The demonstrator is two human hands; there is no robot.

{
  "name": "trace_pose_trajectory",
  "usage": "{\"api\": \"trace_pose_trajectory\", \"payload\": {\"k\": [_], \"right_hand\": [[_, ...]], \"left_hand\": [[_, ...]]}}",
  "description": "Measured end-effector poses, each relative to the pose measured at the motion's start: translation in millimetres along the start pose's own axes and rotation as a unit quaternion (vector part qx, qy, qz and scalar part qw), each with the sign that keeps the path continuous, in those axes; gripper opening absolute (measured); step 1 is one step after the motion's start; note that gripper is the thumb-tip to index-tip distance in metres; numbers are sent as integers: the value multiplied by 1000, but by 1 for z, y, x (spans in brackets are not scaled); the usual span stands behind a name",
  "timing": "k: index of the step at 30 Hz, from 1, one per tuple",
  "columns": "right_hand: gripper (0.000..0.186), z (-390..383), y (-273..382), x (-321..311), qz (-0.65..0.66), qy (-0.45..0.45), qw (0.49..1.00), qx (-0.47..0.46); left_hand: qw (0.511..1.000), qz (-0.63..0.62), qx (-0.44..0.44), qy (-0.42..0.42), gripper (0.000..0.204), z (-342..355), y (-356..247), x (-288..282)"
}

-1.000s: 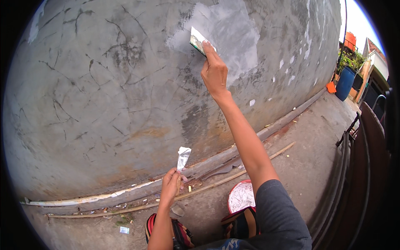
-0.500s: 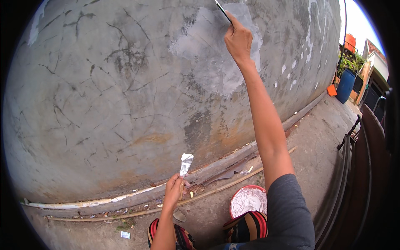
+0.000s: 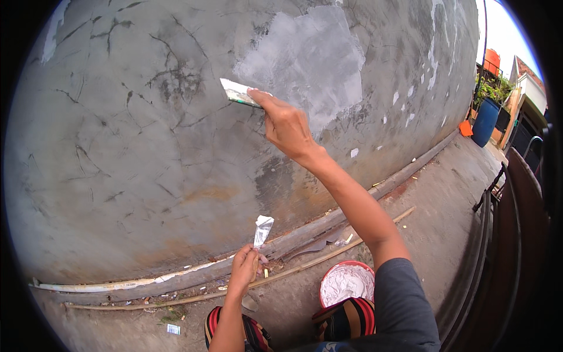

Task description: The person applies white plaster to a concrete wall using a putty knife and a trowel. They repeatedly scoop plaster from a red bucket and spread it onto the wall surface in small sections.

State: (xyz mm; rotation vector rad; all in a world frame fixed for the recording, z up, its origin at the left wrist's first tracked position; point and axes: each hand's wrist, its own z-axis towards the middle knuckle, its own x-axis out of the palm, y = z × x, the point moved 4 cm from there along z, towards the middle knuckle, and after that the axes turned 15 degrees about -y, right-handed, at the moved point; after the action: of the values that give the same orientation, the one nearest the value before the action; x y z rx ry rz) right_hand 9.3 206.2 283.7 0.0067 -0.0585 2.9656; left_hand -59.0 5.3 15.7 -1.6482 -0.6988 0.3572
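My right hand (image 3: 290,130) grips a flat, wide filling blade (image 3: 239,94) smeared with white, held at the wall just left of a pale patch of filler (image 3: 308,56). Lower down, my left hand (image 3: 244,271) is closed round the handle of a putty knife (image 3: 262,231), its blade pointing up with white filler on the tip. Dark cracks run over the grey wall (image 3: 141,176) to the left of the patch. By my knees stands a red-rimmed bucket (image 3: 322,287) holding whitish filler (image 3: 349,283), partly hidden by my leg and right arm.
A bamboo pole (image 3: 176,302) and a white pipe (image 3: 99,288) lie along the wall's foot among small debris. To the right are a brown bench-like frame (image 3: 531,199), a blue barrel (image 3: 486,122) and an orange scoop-like object (image 3: 465,128).
My right hand has come down and left with the filling blade, from the top of the pale patch to its left side. My left hand stays nearly still with the putty knife.
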Motion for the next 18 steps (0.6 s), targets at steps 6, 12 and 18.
{"api": "trace_pose_trajectory", "payload": {"k": [6,12,18], "right_hand": [[47,87,-63,-23,-147,-120,981,45],[50,8,0,30,-93,-24,993,-65],[52,71,-24,-2,-61,-124,984,-109]], "left_hand": [[1000,-9,-4,14,25,2,3,6],[1000,5,1,1,24,7,6,0],[1000,-6,-14,11,23,6,6,-1]]}}
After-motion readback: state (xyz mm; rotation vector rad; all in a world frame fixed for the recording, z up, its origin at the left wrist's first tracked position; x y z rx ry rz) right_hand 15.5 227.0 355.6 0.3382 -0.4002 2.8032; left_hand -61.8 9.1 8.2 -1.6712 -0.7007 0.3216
